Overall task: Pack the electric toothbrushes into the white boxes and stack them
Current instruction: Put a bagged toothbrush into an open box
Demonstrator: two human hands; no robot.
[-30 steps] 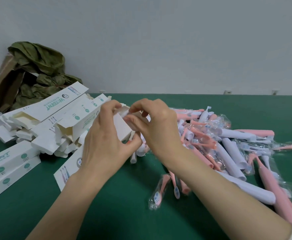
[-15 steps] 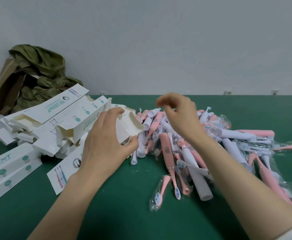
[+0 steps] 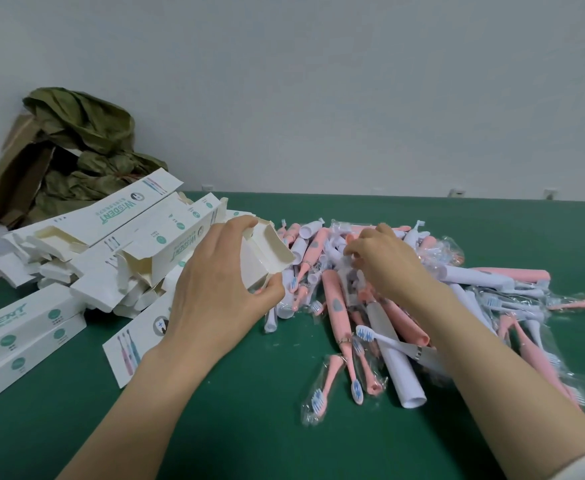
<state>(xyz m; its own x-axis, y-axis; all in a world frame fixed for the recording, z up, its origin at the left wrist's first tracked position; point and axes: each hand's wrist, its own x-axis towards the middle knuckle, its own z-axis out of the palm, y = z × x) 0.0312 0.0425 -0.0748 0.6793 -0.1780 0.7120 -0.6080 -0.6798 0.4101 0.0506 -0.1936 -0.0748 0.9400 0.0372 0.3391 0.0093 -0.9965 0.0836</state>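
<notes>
My left hand (image 3: 214,292) grips a long white toothbrush box (image 3: 266,251) near its open end, flaps spread toward the pile. The box's printed near end (image 3: 128,351) rests on the green table (image 3: 249,427). To its right lies a heap of pink and white electric toothbrushes (image 3: 336,306), handles and brush heads, many in clear wrappers. My right hand (image 3: 384,265) sits on top of the heap with fingers curled down, fingertips pinching a clear-wrapped piece; what exactly it holds is hidden.
A jumble of open empty white boxes (image 3: 128,244) lies left of my hand. Closed boxes (image 3: 24,327) are stacked at the near left edge. A brown bag with green leaves (image 3: 83,147) leans on the wall at back left.
My right hand left the box's flap, swung right and dropped onto the toothbrush heap. My left hand kept its grip on the box, whose end now stands open.
</notes>
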